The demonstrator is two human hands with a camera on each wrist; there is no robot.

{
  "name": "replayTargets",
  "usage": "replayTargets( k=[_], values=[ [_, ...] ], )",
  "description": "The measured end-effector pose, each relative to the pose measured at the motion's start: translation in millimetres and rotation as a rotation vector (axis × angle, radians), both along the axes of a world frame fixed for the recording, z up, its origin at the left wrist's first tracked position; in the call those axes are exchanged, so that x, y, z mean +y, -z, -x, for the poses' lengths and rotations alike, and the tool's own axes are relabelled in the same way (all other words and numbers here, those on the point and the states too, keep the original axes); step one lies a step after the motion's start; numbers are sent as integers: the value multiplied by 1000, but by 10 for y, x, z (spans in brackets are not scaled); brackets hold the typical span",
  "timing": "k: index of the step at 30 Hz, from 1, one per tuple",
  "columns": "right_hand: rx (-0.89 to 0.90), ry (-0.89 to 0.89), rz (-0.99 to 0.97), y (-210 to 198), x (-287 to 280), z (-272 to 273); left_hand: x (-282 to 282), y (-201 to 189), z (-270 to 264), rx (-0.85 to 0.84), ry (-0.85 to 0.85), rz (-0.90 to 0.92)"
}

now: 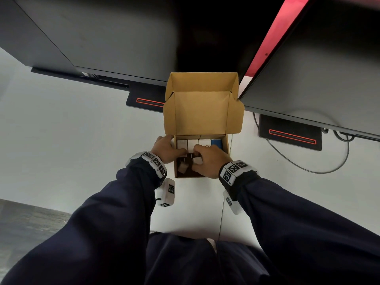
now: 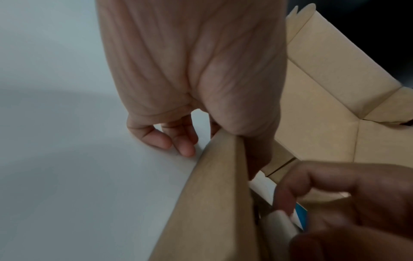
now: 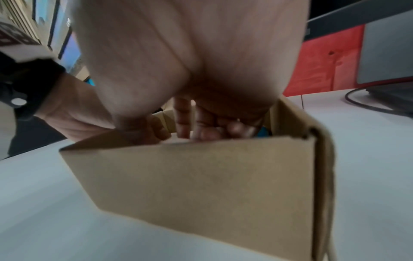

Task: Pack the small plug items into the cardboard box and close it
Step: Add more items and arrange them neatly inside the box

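Tan box lid up, three white plugs and one blue at 12 o'clock, left hand clasped wall, right hand pinched a white plug.

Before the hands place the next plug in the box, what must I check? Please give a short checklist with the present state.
1. Cardboard box lid open: ok.
2. Left hand steadies the box wall: ok.
3. Right hand holds a white plug: ok.
4. Back row of plugs sits upright: ok.
5. Free space in the front row: cannot tell, hands cover it.
6. Plugs still outside the box: cannot tell.
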State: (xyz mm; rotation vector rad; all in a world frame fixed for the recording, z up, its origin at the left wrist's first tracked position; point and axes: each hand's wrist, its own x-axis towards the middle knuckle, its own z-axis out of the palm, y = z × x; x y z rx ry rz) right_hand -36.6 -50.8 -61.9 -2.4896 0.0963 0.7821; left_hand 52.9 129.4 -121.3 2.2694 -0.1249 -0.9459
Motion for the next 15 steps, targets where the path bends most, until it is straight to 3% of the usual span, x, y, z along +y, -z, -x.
replayTargets(
  k=[9, 13, 15],
  values=[
    [10, 5, 56, 70, 28, 18, 4, -15, 4, 9, -4, 3],
    [-61, 1, -16, 15, -21, 61, 4, -14, 4, 9, 3, -6],
    [-94, -85, -65, -30, 31, 64, -3, -21, 6, 9, 1, -23]
  ],
)
